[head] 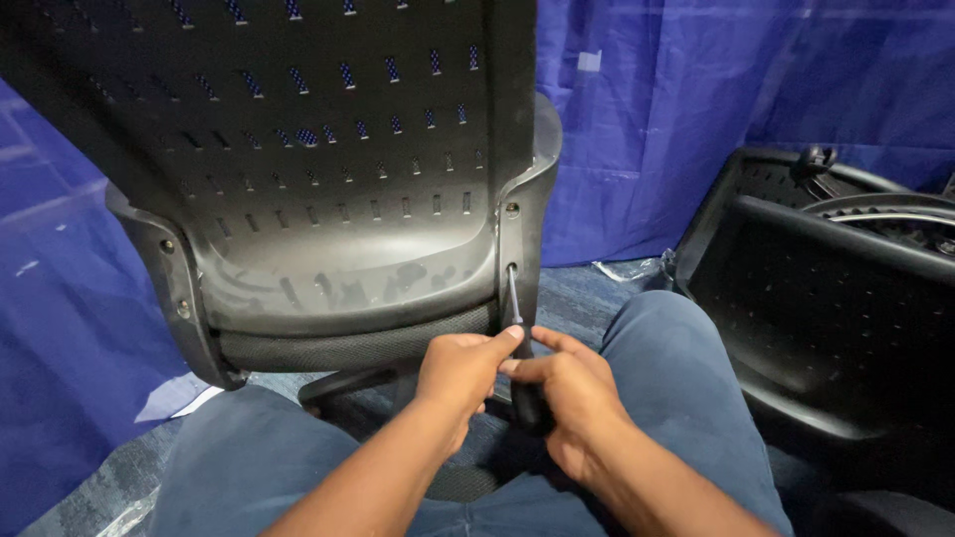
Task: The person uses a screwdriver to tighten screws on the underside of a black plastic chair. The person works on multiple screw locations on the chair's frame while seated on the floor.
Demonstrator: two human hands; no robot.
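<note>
Black office chair (pixel 328 199) stands centre-left, perforated plastic back facing the viewer, fabric seat edge below it, blue sheeting (pixel 657 119) behind. Left hand (pixel 460 373) grip clenched, thumb and fingers pinching the screwdriver (pixel 517 338) low on its shaft. Screwdriver tip sits in the lower screw hole of the chair's right-side bracket (pixel 517 239). Right hand (pixel 567 393) grip wrapped around the dark handle, just beside the left hand. Second chair shell (pixel 826 298) lies on the floor at right.
</note>
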